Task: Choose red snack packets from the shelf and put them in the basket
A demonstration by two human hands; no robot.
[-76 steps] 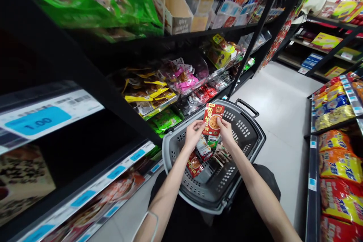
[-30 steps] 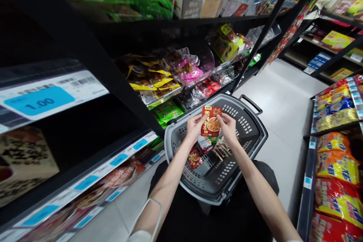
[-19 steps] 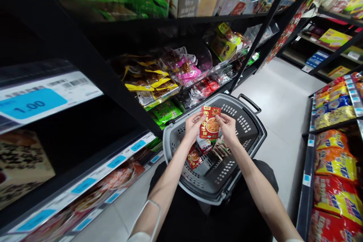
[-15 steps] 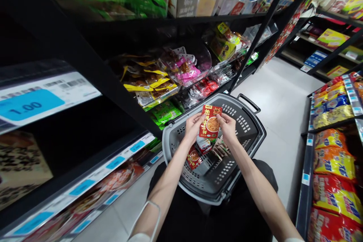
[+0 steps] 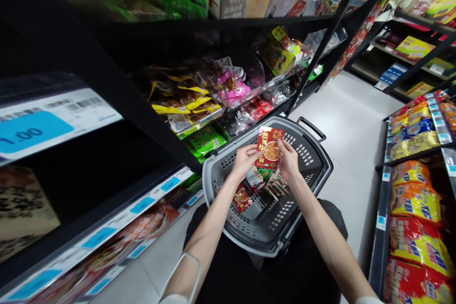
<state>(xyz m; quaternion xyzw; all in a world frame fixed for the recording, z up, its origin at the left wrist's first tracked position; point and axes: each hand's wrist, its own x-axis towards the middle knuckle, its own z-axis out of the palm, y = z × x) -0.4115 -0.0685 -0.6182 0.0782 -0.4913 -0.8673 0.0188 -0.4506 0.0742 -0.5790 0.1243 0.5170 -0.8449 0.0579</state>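
Over the grey shopping basket (image 5: pixel 245 235), both my hands grip a red food packet (image 5: pixel 271 149) printed with a bowl of food and yellow lettering. My left hand (image 5: pixel 245 161) pinches its left edge. On the right edge, the fingers of my right hand (image 5: pixel 288 156) are closed, thumb on the front. Inside the basket lie another red packet (image 5: pixel 242 198), a white-and-red packet (image 5: pixel 255 180) and some striped brown-and-cream packets (image 5: pixel 276 186). A bit of green packaging (image 5: pixel 264 172) shows just below the held packet. The basket rests in front of my knees.
Dark shelves with price labels (image 5: pixel 142 205) run along the left, holding yellow-edged snack bags (image 5: pixel 188 99) and pink packets (image 5: pixel 235 86). At right stands a rack of noodle packs (image 5: pixel 416 199). Pale floor (image 5: pixel 345 114) stretches between them. The basket's handle (image 5: pixel 311 128) sticks up at its far end.
The held red packet has moved slightly up and right and tilted. My left fingers have shifted lower on it, and green packaging now shows beneath it.
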